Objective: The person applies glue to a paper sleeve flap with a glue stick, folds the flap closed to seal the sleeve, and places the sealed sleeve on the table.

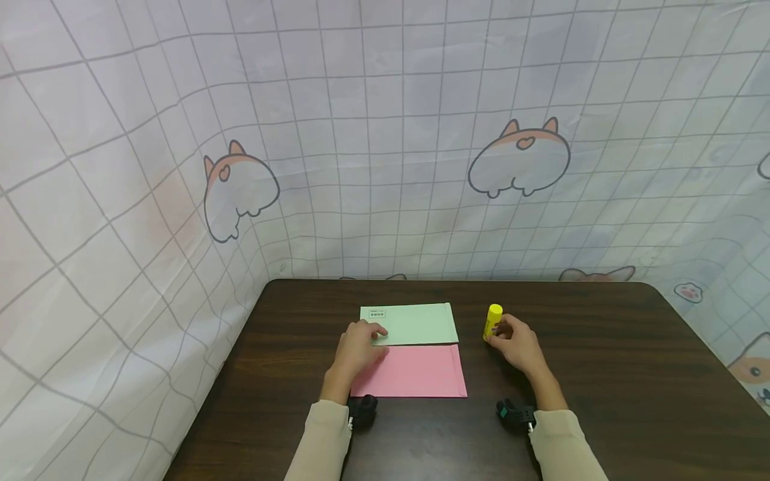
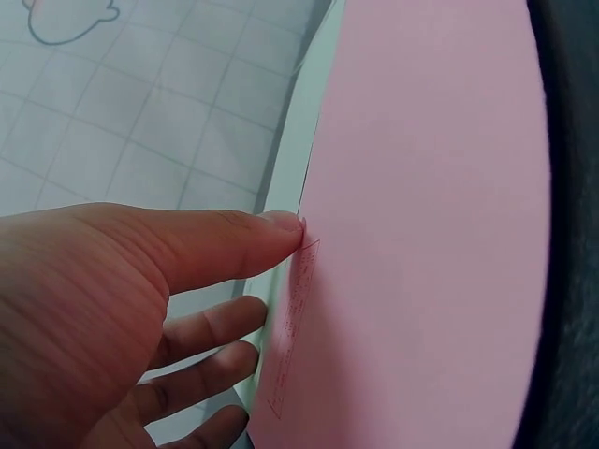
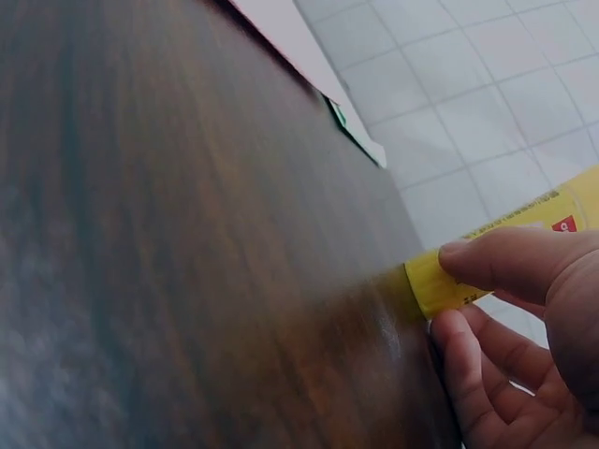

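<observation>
A pink envelope (image 1: 415,374) lies flat on the table with a pale green envelope (image 1: 418,325) right behind it. My left hand (image 1: 353,351) is over their left ends. In the left wrist view, its thumb touches the pink envelope's edge beside a small printed box, while the relaxed fingers reach to the green envelope. To the right of the envelopes, my right hand (image 1: 519,344) pinches a yellow glue stick (image 1: 492,321) low down between thumb and fingers. The glue stick stands nearly upright, its lower end close to the tabletop in the right wrist view.
The dark wood-grain table (image 1: 601,361) has rounded far corners. Behind it and along the left hangs a white gridded curtain (image 1: 385,147) with cartoon animals. A black wrist camera (image 1: 363,412) sits on the left wrist and another black wrist camera (image 1: 514,415) on the right.
</observation>
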A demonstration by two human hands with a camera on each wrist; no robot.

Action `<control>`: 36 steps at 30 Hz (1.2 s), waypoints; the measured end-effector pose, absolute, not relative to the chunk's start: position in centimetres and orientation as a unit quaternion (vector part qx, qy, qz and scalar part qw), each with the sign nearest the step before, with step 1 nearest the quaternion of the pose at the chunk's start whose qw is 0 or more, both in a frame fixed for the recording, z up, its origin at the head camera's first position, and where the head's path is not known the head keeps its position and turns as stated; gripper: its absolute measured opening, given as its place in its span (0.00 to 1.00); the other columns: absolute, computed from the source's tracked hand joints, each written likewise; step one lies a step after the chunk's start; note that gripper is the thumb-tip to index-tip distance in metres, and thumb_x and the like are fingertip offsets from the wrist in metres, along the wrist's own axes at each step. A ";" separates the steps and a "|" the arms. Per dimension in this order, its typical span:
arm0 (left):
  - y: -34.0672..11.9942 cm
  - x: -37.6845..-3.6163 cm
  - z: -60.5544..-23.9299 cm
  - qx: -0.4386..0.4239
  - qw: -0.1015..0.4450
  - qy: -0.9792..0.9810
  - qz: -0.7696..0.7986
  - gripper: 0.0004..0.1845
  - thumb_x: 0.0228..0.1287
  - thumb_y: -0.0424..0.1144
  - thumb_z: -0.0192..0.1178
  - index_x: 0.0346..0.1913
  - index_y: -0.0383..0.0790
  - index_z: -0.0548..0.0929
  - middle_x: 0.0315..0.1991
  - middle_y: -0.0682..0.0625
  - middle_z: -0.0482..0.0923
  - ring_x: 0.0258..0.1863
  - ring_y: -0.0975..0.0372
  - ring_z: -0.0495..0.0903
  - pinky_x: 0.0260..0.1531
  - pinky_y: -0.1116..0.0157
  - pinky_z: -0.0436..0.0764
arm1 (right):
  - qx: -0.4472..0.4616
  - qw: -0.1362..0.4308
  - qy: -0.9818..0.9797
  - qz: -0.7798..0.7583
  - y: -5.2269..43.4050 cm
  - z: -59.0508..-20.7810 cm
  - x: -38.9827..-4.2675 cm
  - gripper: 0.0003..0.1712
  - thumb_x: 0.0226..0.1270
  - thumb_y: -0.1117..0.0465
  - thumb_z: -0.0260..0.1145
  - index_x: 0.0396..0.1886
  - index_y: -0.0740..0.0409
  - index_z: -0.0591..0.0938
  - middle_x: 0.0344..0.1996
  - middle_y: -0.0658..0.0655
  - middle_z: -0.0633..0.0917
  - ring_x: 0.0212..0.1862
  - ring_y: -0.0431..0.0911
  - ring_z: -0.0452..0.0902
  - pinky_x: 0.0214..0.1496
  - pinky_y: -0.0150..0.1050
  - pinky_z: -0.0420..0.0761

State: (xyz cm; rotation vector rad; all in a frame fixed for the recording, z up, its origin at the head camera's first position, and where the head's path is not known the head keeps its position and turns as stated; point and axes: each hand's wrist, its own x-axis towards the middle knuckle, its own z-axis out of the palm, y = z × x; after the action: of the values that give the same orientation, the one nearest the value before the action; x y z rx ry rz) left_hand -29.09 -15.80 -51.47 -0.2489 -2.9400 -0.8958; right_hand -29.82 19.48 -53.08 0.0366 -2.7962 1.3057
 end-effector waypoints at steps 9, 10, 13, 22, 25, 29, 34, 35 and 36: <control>-15.8 -29.1 -51.3 -0.078 0.024 -0.950 -0.300 0.14 0.59 0.40 0.75 0.49 0.47 0.90 0.41 0.48 0.82 0.48 0.53 0.76 0.55 0.46 0.75 | -0.007 0.033 -0.901 0.432 19.5 -53.1 -29.8 0.22 0.70 0.62 0.68 0.60 0.65 0.77 0.54 0.70 0.84 0.50 0.59 0.83 0.51 0.54 0.82; -15.9 -29.1 -51.3 -0.077 0.022 -0.950 -0.301 0.14 0.59 0.40 0.75 0.49 0.47 0.90 0.41 0.48 0.82 0.48 0.53 0.76 0.55 0.46 0.75 | -0.009 0.033 -0.901 0.433 19.5 -53.1 -29.8 0.22 0.70 0.62 0.68 0.60 0.66 0.77 0.54 0.70 0.83 0.50 0.59 0.83 0.52 0.54 0.83; -15.9 -29.1 -51.2 -0.077 0.021 -0.950 -0.303 0.14 0.59 0.40 0.75 0.49 0.48 0.90 0.42 0.47 0.82 0.49 0.52 0.76 0.56 0.45 0.74 | -0.011 0.033 -0.898 0.438 19.5 -53.0 -29.8 0.23 0.71 0.62 0.68 0.61 0.67 0.77 0.54 0.71 0.83 0.51 0.60 0.83 0.53 0.55 0.83; -16.3 -29.3 -51.5 -0.085 0.022 -0.949 -0.304 0.15 0.59 0.40 0.75 0.49 0.47 0.90 0.42 0.47 0.81 0.49 0.53 0.76 0.57 0.45 0.73 | -0.024 0.026 -0.891 0.453 19.3 -53.0 -29.8 0.24 0.71 0.62 0.68 0.62 0.68 0.76 0.54 0.70 0.82 0.52 0.60 0.83 0.56 0.56 0.81; -16.4 -29.2 -51.4 -0.083 0.019 -0.948 -0.308 0.15 0.59 0.40 0.75 0.50 0.47 0.89 0.42 0.47 0.81 0.49 0.52 0.76 0.57 0.45 0.73 | -0.023 0.019 -0.886 0.463 19.5 -53.1 -29.9 0.25 0.71 0.61 0.69 0.62 0.68 0.76 0.55 0.70 0.82 0.52 0.59 0.82 0.55 0.54 0.81; -16.6 -29.1 -51.3 -0.084 0.016 -0.947 -0.309 0.15 0.61 0.41 0.74 0.50 0.48 0.89 0.43 0.47 0.82 0.49 0.53 0.76 0.55 0.46 0.75 | -0.022 0.000 -0.870 0.492 19.8 -53.3 -29.9 0.27 0.72 0.60 0.68 0.64 0.68 0.74 0.57 0.70 0.80 0.54 0.58 0.81 0.52 0.45 0.83; -16.7 -29.1 -50.9 -0.093 0.023 -0.942 -0.321 0.13 0.65 0.43 0.71 0.51 0.47 0.89 0.44 0.46 0.82 0.48 0.54 0.77 0.48 0.51 0.79 | -0.017 -0.020 -0.848 0.529 20.5 -53.1 -29.9 0.29 0.73 0.60 0.68 0.67 0.69 0.71 0.59 0.70 0.79 0.51 0.52 0.81 0.47 0.33 0.81; -16.8 -29.0 -50.7 -0.094 0.027 -0.941 -0.324 0.13 0.65 0.43 0.70 0.51 0.47 0.89 0.44 0.46 0.83 0.48 0.54 0.77 0.47 0.51 0.79 | -0.012 -0.023 -0.844 0.535 20.6 -53.1 -30.0 0.30 0.73 0.59 0.67 0.68 0.69 0.71 0.59 0.70 0.78 0.50 0.50 0.81 0.47 0.33 0.81; -16.8 -29.0 -50.6 -0.094 0.031 -0.939 -0.329 0.13 0.66 0.43 0.69 0.51 0.46 0.89 0.45 0.45 0.83 0.48 0.54 0.77 0.47 0.51 0.79 | -0.007 -0.026 -0.840 0.541 20.7 -53.0 -30.0 0.30 0.73 0.59 0.67 0.68 0.70 0.70 0.59 0.71 0.78 0.49 0.48 0.81 0.47 0.32 0.81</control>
State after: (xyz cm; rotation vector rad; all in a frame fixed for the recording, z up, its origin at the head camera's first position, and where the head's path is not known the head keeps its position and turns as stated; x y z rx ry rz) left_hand -29.03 -16.80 -50.59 -0.2901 -2.8927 -1.0129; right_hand -29.98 20.75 -52.99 -0.0226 -2.6849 1.7292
